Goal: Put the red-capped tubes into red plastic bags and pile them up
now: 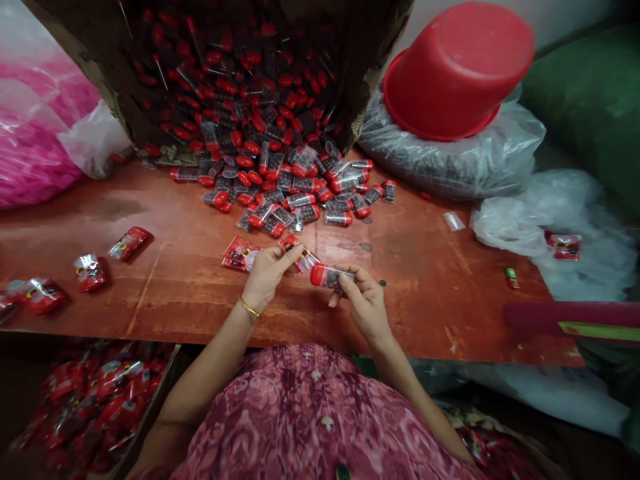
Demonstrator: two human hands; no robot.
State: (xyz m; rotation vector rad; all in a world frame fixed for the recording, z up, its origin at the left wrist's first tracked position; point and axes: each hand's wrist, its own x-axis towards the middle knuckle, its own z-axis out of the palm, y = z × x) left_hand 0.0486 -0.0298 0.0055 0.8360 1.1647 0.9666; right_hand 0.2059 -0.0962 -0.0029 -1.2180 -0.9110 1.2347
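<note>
Near the middle of the table's front, my left hand (pixel 269 269) pinches a red printed wrapper (pixel 306 257) between thumb and fingers. Just to its right, my right hand (pixel 364 297) grips a clear tube with a red cap (pixel 327 275), dark pieces showing inside. The cap end points left, close to the wrapper. Beside and partly behind my left hand lie more flat red wrappers (pixel 235 253). Beyond both hands spreads a heap of similar red-capped tubes (pixel 300 185), spilling from a cardboard box (pixel 95 50).
Filled red packets (pixel 129 243) lie on the table (pixel 185 300) at left, above a box of packets (pixel 100 400). A red tub (pixel 455 73) sits upside down on a plastic sack (pixel 450 163). Crumpled plastic (pixel 585 207) and a maroon bar (pixel 540 318) are at right.
</note>
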